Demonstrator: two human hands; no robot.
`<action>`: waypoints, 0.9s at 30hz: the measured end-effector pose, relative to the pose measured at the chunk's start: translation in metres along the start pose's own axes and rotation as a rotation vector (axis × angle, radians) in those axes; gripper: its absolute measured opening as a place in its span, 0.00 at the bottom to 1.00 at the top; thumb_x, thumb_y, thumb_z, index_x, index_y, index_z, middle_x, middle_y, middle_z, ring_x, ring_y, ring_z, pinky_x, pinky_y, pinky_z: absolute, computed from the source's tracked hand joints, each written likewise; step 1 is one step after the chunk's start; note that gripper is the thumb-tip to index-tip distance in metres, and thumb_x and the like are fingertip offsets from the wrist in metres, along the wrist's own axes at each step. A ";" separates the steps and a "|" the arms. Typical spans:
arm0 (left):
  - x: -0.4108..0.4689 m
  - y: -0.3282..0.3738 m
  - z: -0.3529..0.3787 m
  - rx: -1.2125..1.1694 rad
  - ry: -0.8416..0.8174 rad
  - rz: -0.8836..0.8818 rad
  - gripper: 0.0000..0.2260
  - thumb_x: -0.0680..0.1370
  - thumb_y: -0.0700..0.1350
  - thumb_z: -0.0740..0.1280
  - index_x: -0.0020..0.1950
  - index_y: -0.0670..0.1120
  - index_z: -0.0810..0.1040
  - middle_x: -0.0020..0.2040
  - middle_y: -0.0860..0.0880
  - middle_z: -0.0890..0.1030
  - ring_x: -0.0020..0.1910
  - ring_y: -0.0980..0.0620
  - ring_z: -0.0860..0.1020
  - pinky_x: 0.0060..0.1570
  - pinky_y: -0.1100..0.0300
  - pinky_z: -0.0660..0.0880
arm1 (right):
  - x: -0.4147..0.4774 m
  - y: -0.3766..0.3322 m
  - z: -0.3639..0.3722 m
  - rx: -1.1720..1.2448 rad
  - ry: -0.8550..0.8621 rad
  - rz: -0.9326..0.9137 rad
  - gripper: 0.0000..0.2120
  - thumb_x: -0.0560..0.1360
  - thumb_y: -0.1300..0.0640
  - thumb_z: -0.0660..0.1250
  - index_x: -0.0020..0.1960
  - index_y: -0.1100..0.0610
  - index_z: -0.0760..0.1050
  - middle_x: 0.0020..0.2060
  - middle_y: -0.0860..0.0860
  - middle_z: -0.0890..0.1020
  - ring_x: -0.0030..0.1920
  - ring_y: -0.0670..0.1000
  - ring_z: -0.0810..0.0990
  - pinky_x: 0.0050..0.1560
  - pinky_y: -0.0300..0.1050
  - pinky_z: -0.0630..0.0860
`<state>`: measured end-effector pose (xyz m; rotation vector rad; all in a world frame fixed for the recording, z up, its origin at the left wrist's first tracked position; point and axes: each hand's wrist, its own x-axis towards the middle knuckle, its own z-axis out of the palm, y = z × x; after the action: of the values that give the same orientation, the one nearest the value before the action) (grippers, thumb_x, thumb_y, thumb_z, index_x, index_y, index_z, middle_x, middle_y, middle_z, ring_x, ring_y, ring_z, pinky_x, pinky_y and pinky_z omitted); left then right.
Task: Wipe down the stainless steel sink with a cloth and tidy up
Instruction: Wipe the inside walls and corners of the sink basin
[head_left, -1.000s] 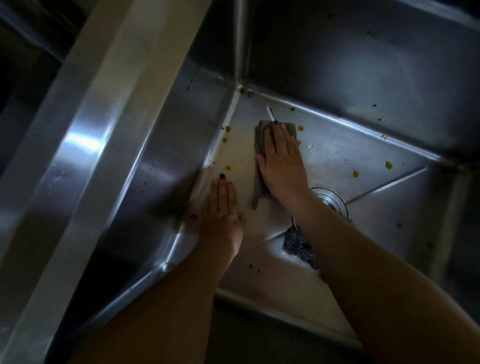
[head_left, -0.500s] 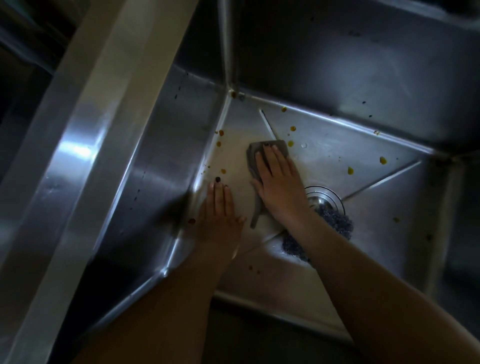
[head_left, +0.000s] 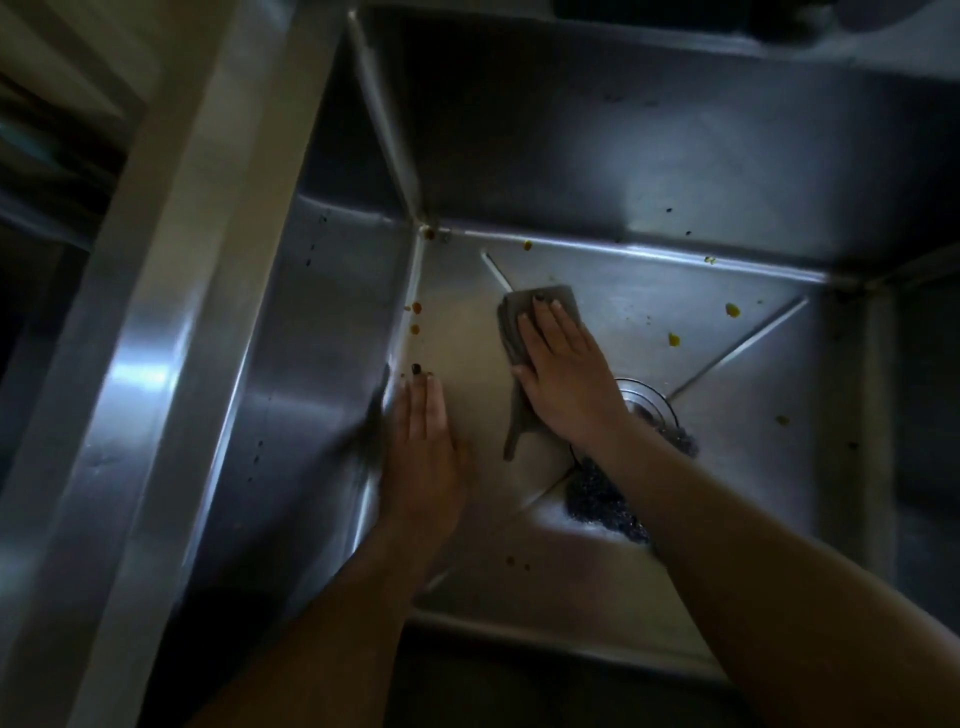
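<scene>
Two bare hands lie flat on the floor of the stainless steel sink (head_left: 675, 171). The right hand (head_left: 563, 374) presses a folded grey cloth (head_left: 514, 318) with straight, closed fingers, just beside the round metal drain (head_left: 652, 402). The left hand (head_left: 423, 447) rests near the left wall, fingers straight and together. Orange food specks (head_left: 732, 310) dot the floor.

No readable text, label, brand, number or sign anywhere. Stainless steel sink (head_left: 649, 171) walls and floor bare of markings; grey cloth (head_left: 540, 306) unprinted.
</scene>
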<state>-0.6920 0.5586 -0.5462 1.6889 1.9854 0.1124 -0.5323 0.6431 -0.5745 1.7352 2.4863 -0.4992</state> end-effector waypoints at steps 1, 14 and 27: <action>0.009 0.003 -0.003 0.020 -0.001 0.021 0.28 0.80 0.45 0.56 0.75 0.42 0.45 0.76 0.43 0.48 0.75 0.47 0.44 0.71 0.55 0.40 | -0.003 0.001 0.000 0.009 -0.004 0.015 0.29 0.80 0.50 0.54 0.76 0.59 0.49 0.76 0.58 0.51 0.76 0.56 0.47 0.74 0.51 0.46; 0.097 0.032 0.002 0.128 -0.263 0.132 0.25 0.81 0.40 0.48 0.74 0.42 0.38 0.75 0.46 0.35 0.73 0.52 0.36 0.64 0.64 0.34 | 0.003 -0.005 0.006 0.051 -0.002 0.095 0.29 0.80 0.51 0.52 0.76 0.56 0.44 0.76 0.57 0.47 0.76 0.56 0.43 0.74 0.51 0.41; 0.095 0.037 -0.005 0.186 -0.314 0.170 0.24 0.81 0.40 0.46 0.74 0.37 0.40 0.75 0.39 0.38 0.74 0.45 0.37 0.69 0.59 0.37 | 0.057 -0.001 -0.010 -0.038 0.081 0.174 0.27 0.81 0.52 0.49 0.76 0.55 0.44 0.77 0.54 0.49 0.76 0.53 0.45 0.74 0.51 0.44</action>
<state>-0.6688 0.6572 -0.5594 1.8599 1.6617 -0.2706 -0.5529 0.6974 -0.5786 1.9705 2.3496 -0.3714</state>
